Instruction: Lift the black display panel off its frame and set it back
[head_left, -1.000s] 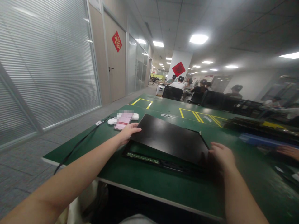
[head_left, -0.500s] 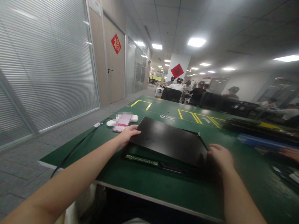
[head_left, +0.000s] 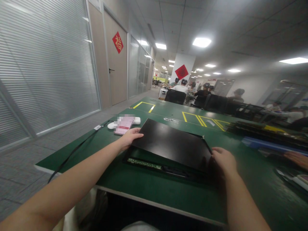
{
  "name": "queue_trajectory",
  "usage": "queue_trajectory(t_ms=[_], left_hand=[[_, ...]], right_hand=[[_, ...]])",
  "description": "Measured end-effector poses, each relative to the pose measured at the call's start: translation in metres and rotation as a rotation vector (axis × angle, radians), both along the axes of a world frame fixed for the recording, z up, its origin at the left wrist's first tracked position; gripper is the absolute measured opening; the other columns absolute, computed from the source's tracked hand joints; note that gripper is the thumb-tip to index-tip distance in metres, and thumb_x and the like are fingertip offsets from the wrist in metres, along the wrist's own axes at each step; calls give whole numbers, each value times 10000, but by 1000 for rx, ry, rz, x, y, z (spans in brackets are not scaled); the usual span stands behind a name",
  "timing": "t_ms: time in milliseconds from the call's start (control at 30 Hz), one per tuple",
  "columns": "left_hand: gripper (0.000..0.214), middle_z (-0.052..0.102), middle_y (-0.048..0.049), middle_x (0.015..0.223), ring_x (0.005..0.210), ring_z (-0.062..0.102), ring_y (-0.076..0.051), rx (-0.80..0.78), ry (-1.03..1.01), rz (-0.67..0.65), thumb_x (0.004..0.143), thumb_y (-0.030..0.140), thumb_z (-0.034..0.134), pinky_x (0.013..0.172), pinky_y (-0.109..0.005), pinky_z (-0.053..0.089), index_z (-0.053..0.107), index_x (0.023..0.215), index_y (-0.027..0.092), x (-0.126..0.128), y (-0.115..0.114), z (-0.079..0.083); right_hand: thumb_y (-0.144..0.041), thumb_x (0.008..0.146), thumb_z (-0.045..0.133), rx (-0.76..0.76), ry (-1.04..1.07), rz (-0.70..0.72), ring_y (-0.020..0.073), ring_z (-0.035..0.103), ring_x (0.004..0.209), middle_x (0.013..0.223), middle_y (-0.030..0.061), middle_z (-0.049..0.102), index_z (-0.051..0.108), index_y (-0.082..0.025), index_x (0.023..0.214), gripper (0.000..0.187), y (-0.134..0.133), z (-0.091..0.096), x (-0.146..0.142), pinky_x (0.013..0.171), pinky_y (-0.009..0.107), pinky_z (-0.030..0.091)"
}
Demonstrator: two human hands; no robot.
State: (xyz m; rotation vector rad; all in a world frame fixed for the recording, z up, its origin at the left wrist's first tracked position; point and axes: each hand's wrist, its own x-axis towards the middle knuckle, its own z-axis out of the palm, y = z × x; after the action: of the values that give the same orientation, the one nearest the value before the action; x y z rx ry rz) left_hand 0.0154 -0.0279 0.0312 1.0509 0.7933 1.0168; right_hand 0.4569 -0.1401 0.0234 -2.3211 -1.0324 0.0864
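A dark, flat screen panel (head_left: 172, 144) lies tilted over a thin black frame (head_left: 174, 172), its near edge apart from the frame's strip. Along that strip a narrow green circuit board (head_left: 144, 163) shows. My left hand (head_left: 130, 138) is closed on the panel's left edge, thumb on top and the fingers partly hidden beneath. At the right corner, my right hand (head_left: 223, 160) grips the panel's edge, with its fingertips partly out of sight. The far side of the frame peeks out behind the panel.
Beyond my left hand, a phone (head_left: 124, 125) leans by a white object (head_left: 111, 125), near a black cable (head_left: 74, 154). Yellow tape marks (head_left: 144, 104) run across the green table (head_left: 158, 192). Another person's hand (head_left: 297, 158) and a blue strip (head_left: 269, 144) are at right.
The view has shifted slightly. Both my hands keep their hold on the screen panel, which lies almost as before. At far right, the other person's hand and the items near it have moved a little.
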Motion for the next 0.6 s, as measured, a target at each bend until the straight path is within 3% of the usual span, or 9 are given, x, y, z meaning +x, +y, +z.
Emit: queue_trajectory(t_ms=[267, 600], left_hand=[[445, 790, -98, 915, 767, 739, -207, 11, 13, -11, 613, 136, 838, 709, -281, 560, 705, 1037, 112, 0, 3, -2], [538, 793, -94, 932, 789, 743, -217, 10, 6, 12, 618, 186, 851, 696, -280, 552, 701, 1130, 118, -2, 6, -5]], right_hand=[[-330, 743, 518, -94, -67, 20, 289, 674, 931, 937, 100, 756, 787, -247, 1048, 415, 0, 2, -2, 746, 355, 480], [-453, 785, 486, -82, 108, 48, 275, 670, 870, 863, 57, 770, 764, -258, 1075, 446, -1, 5, 0, 697, 346, 450]])
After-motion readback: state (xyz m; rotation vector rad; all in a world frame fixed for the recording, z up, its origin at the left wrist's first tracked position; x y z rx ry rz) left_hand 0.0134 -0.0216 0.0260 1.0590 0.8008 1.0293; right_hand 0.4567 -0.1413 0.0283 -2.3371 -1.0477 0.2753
